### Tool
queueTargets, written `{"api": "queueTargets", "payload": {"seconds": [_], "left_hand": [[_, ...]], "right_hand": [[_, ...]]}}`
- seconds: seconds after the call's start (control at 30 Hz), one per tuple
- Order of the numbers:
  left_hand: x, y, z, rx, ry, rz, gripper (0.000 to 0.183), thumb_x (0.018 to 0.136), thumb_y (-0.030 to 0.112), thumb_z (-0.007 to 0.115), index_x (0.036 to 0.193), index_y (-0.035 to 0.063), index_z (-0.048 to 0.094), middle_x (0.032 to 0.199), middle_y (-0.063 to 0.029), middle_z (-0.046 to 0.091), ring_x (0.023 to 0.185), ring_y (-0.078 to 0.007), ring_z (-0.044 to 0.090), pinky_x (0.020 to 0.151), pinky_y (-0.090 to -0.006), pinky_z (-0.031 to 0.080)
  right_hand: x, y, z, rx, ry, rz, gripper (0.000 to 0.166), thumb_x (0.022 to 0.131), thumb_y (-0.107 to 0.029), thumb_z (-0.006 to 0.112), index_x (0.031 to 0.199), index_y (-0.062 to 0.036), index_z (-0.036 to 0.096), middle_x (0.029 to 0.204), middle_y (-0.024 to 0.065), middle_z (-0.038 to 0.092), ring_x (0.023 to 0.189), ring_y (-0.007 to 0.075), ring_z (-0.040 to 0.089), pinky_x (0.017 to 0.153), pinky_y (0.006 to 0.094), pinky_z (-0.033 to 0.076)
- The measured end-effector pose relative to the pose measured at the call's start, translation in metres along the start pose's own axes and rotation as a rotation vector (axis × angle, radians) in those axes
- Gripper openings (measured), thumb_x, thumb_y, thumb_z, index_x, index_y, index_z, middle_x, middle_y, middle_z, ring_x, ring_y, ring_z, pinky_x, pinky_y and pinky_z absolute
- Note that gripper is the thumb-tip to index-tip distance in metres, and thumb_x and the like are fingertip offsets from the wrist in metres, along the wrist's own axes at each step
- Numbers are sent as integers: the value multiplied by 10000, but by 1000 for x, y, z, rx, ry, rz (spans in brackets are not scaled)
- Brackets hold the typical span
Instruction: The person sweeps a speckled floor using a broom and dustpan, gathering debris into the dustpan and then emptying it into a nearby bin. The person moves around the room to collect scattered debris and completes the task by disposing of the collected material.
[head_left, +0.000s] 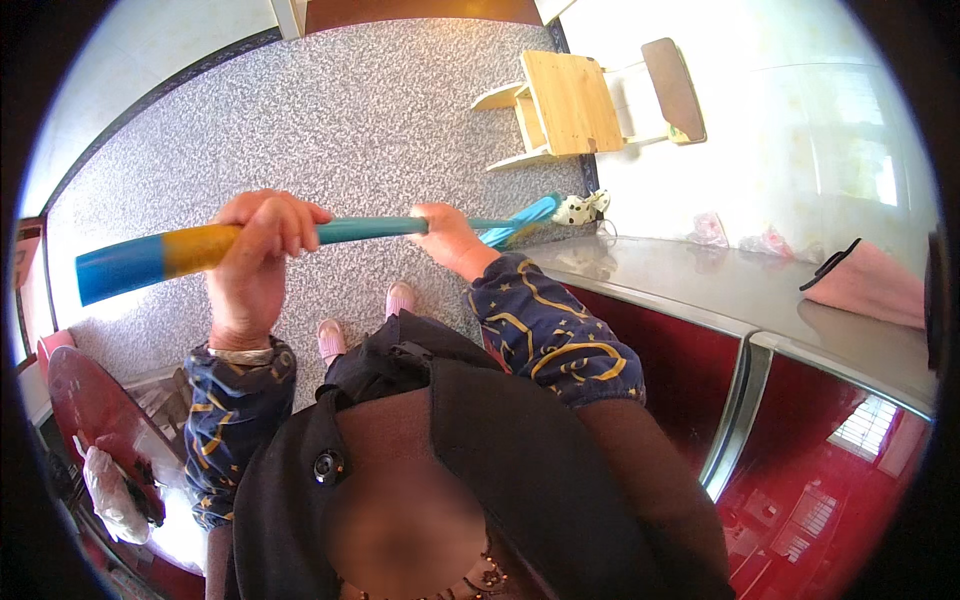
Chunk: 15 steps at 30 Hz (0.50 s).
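Both of my hands grip one long pole (371, 229), which is held across in front of me over the speckled floor. My left hand (262, 247) wraps the thick upper part, around the yellow band (196, 250) below a blue end (120, 268). My right hand (448, 231) closes around the thinner teal part, nearer the far end. Beyond it the pole runs to a light-blue head (525, 219), close to the counter's far corner. Whether that head is a broom's or a mop's cannot be told, as it is small and partly blurred.
A wooden chair (574, 105) stands by the white wall. On my right runs a metal countertop (660, 274) over red cabinet doors (817, 457). Pink cloth (866, 283), plastic bags (706, 229) and a polka-dot cloth (581, 210) are nearby. A dark-red tabletop (97, 397) is at left.
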<state>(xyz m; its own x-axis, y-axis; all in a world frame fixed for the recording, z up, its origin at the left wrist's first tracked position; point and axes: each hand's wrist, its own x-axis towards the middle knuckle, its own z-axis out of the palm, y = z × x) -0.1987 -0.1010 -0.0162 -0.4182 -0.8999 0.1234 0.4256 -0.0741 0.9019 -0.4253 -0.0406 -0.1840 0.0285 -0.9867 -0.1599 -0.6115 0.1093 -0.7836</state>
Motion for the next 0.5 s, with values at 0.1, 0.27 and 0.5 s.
{"api": "queueTargets", "payload": {"seconds": [0.1,0.27,0.5], "left_hand": [[5,13,-13,-75,-100,58,296,885,225,511,625,106,433,591,-30,447,598,-177,483,772,-432,453],[11,-19,-17,-54,-164,-20,313,894,321,555,682,97,502,710,-48,553,815,-224,579,857,-433,443],[-43,-106,22,26,-205,-396,126,931,181,538,874,73,569,1068,-126,628,1186,-305,501,1030,-478,337]], "right_hand": [[2,-19,-9,-24,-12,-66,207,748,-175,687,710,-48,530,630,156,538,598,344,548,544,404,421],[-9,9,-46,-193,57,-88,193,720,-176,682,702,-46,541,635,160,545,639,366,565,562,438,429],[-59,130,-52,-507,86,-25,173,664,-160,709,694,-66,568,680,151,575,709,368,574,641,477,438]]}}
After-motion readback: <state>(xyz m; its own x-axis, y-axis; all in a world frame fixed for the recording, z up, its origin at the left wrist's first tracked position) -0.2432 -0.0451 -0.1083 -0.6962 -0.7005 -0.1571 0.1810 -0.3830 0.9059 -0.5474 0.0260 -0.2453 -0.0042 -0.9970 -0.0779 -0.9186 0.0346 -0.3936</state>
